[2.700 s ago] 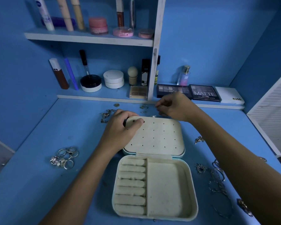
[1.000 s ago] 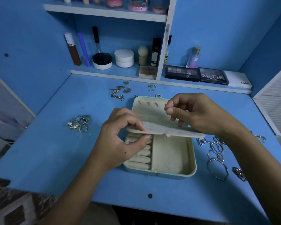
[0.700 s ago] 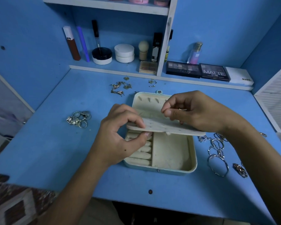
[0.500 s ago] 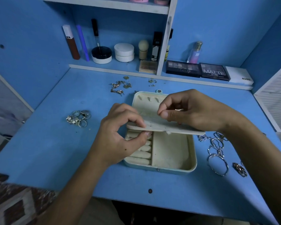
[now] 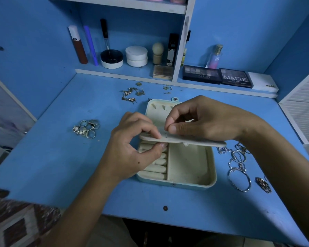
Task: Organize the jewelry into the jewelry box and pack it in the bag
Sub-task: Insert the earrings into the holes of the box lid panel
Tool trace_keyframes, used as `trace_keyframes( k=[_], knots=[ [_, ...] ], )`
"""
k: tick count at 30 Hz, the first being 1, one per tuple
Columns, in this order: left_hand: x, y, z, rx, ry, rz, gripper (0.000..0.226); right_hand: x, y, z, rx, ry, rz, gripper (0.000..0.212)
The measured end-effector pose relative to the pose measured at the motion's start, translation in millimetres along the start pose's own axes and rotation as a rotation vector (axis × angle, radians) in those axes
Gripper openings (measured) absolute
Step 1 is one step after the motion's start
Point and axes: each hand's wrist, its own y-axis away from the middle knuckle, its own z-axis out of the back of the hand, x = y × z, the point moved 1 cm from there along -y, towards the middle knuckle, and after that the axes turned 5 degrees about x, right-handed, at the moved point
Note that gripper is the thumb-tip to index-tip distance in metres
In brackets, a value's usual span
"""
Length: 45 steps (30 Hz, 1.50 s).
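Jewelry box [image 5: 189,168] lining matt, velvety; rings [image 5: 86,128] shiny metal; desk [image 5: 61,157] painted, scuffed.

**What cannot be made out**

Whatever the right hand [image 5: 202,122] pinches against the panel [image 5: 184,141] is too small to identify. Beneath both hands, the panel and the left hand [image 5: 132,148] cover part of the jewelry box [image 5: 187,175]. Beyond the hands, jars on the top shelf [image 5: 118,2] are cut off by the frame's edge. Below the left hand's wrist, patterned fabric [image 5: 16,223] is blurred.
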Motion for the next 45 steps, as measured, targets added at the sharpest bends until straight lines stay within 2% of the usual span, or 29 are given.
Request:
trace_keyframes(
  k=[45],
  knots=[
    [-1, -1, 1, -0.032, -0.028, -0.01, 0.021, 14, -5, 0, 0.078, 0.072, -0.071, 0.01]
  ],
)
